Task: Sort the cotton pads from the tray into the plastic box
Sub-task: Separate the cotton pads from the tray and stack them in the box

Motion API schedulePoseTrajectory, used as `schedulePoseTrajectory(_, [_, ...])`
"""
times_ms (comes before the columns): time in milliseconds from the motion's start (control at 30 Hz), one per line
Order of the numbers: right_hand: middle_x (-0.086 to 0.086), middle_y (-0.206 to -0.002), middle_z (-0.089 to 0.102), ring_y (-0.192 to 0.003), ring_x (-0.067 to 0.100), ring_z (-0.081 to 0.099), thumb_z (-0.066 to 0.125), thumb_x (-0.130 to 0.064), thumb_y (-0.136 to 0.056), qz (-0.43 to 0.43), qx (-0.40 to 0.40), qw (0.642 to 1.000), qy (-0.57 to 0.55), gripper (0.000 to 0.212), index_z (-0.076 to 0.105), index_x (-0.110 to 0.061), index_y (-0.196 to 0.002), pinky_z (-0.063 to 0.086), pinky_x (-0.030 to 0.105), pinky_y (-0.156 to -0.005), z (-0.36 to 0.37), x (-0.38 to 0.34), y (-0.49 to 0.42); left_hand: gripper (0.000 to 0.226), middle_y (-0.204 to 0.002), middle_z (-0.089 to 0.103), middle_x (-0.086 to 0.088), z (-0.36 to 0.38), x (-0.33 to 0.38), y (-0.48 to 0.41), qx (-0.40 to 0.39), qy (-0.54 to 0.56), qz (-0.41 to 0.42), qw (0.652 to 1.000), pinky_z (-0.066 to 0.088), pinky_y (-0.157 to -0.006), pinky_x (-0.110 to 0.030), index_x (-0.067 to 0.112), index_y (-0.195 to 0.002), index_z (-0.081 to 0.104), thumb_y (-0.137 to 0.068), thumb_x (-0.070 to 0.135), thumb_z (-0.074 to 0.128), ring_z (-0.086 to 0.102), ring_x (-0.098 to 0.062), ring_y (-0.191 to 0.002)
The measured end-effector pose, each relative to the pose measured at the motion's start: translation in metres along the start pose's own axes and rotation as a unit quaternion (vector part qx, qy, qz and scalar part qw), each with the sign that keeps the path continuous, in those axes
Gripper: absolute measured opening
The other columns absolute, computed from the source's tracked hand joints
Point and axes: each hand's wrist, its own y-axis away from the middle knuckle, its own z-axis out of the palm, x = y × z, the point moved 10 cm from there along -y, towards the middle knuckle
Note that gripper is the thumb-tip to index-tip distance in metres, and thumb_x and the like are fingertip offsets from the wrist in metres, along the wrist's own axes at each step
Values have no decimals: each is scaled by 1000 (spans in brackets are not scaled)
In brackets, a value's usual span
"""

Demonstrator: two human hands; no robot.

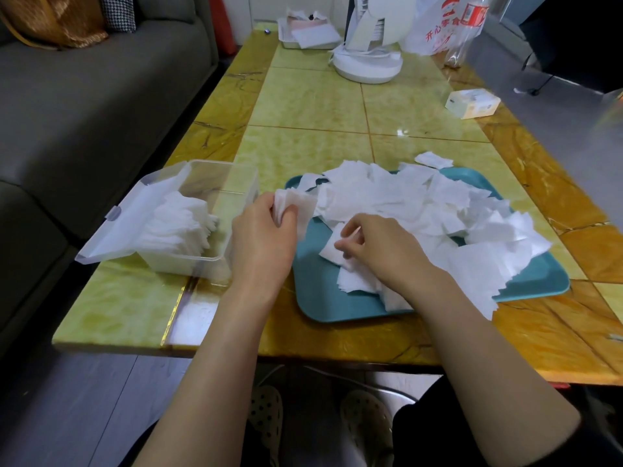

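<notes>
Cotton pads lay heaped on the tray at right, so my right hand pinched one loose at the near edge while my left hand gripped a small stack beside the partly filled plastic box at left.

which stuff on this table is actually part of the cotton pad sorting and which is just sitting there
In the job: teal tray, cotton pads piled on it, clear plastic box, left hand gripping a few pads, right hand pinching one.

Lying about: white fan, plastic bag, small carton, white tray at the far end, sofa.
</notes>
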Motion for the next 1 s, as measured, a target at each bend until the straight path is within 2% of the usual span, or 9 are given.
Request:
schedulePoseTrajectory(100, [3,-111,55,-106,20,49,63,-29,-87,-19,65,997,21,39,48,-16,-121,40,31,-78,-14,1,-3,30,-58,40,5,-1,2,0,0,6,6,1000,18,-55,-31,17,-64,43,-92,21,53,41,-25,-67])
schedulePoseTrajectory(233, [8,-125,50,-120,24,40,64,-32,-86,-1,8,997,75,51,44,-15,-131,38,33,-88,4,11,-8,23,-61,44,5,0,4,0,-4,3,14,1000,27,-59,-32,12,-71,48,-92,22,52,46,-26,-72])
schedulePoseTrajectory(333, [9,-114,57,-113,25,46,63,-30,-86,14,-10,998,56,42,53,-16,-123,36,32,-79,11,13,-9,31,-60,42,6,1,5,1,-5,6,18,1000,25,-58,-32,19,-63,40,-92,21,53,44,-24,-70])
schedulePoseTrajectory(467, [-2,-77,53,-85,22,51,58,-24,-89,-42,55,998,3,10,54,-18,-82,31,30,-61,-3,-2,-9,33,-60,41,5,1,1,-1,-3,3,9,1000,24,-58,-33,21,-63,38,-92,22,53,43,-25,-70])
schedulePoseTrajectory(600, [-2,-68,53,-71,18,52,57,-14,-90,-88,106,975,-175,11,56,-15,-79,35,21,-63,-26,-11,-8,31,-62,43,7,-5,-3,-3,20,-1,2,1000,21,-58,-32,21,-64,38,-93,18,51,43,-26,-73])
schedulePoseTrajectory(700, [16,-80,62,-73,14,53,57,-7,-89,-136,18,950,-279,7,63,-5,-85,43,24,-71,-22,-26,-5,32,-61,44,6,-2,-7,-5,5,14,-8,1000,22,-58,-32,22,-63,40,-91,21,53,45,-26,-72])
schedulePoseTrajectory(800, [17,-83,65,-75,11,58,62,-3,-86,-166,-32,928,-332,6,65,-6,-89,48,22,-70,-15,-40,1,18,-65,62,-4,17,-5,-4,-75,108,-25,991,41,-61,-36,17,-72,63,-84,29,60,54,-19,-68])
schedulePoseTrajectory(900, [2,-74,67,-70,8,61,69,-6,-81,-135,43,931,-335,22,59,-24,-88,50,21,-69,-22,-29,-4,20,-88,71,-19,33,6,5,-148,194,-38,969,46,-67,-34,4,-89,71,-87,23,63,59,-14,-74])
schedulePoseTrajectory(1000, [1,-73,68,-68,9,61,73,-11,-77,-112,90,937,-319,24,58,-22,-92,54,30,-70,-29,-17,-6,21,-90,71,-21,35,9,7,-158,193,-28,968,43,-68,-32,4,-89,70,-90,23,61,58,-14,-75])
